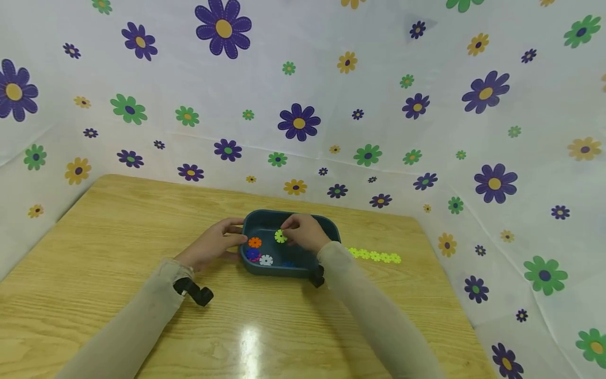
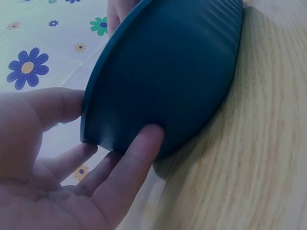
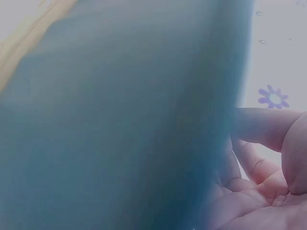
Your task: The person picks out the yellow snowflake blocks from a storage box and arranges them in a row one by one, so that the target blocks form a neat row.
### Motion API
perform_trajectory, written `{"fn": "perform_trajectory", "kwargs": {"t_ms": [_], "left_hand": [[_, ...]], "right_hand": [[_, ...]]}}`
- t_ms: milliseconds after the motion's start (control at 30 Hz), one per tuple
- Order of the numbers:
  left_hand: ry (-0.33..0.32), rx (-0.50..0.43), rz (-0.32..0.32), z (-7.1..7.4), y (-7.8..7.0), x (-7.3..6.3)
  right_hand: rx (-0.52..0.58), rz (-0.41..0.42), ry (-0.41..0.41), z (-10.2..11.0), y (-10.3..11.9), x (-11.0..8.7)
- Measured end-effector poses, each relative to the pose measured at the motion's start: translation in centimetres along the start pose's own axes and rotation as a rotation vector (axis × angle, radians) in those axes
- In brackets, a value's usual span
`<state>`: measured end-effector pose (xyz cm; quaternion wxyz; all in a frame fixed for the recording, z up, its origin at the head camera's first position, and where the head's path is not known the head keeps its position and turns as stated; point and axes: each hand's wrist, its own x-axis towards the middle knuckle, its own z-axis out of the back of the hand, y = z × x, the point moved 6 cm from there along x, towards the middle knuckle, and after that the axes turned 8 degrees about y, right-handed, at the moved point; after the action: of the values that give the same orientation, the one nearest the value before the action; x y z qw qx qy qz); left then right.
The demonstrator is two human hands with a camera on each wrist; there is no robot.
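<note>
A dark teal plastic basin [image 1: 270, 272] stands on the table with loose notched plastic discs in it. My left hand [image 1: 215, 243] holds its left end, thumb at the rim and fingers spread against the outer wall [image 2: 158, 81]. Over the basin, my right hand [image 1: 305, 231] pinches a yellow-green snowflake disc [image 1: 280, 236] between thumb and fingertips. In the right wrist view the blurred basin wall [image 3: 120, 120] hides the fingertips and disc. Inside the basin at left lie an orange disc [image 1: 254, 242], a blue disc [image 1: 253, 254] over a pink one, and a white disc [image 1: 266, 260].
Right of the basin, several yellow-green discs form a joined row [image 1: 375, 256] on the wooden table [image 1: 227, 326]. A white cloth with printed flowers [image 1: 322, 89] hangs behind the table and along its sides. Black camera mounts [image 1: 194, 291] sit on both wrists.
</note>
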<state>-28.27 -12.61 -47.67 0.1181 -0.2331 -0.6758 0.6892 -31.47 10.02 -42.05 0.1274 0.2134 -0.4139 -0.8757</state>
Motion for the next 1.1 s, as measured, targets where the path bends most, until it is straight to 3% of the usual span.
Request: {"fn": "perform_trajectory", "kwargs": {"t_ms": [233, 400, 867, 1100], "left_hand": [[-0.005, 0.002, -0.004, -0.1, 0.0, 0.0], [-0.008, -0.002, -0.002, -0.2, 0.2, -0.1], [0.003, -0.005, -0.016, 0.1, 0.2, 0.1], [0.003, -0.003, -0.026, 0.1, 0.2, 0.1]], "right_hand": [[0.055, 0.066, -0.015, 3.9, -0.8, -2.8], [0.094, 0.084, -0.016, 7.2, -4.2, -4.8], [0.138, -0.1, -0.25, 16.0, -16.3, -10.5], [0.139, -0.191, -0.325, 19.2, -20.8, -13.5]]}}
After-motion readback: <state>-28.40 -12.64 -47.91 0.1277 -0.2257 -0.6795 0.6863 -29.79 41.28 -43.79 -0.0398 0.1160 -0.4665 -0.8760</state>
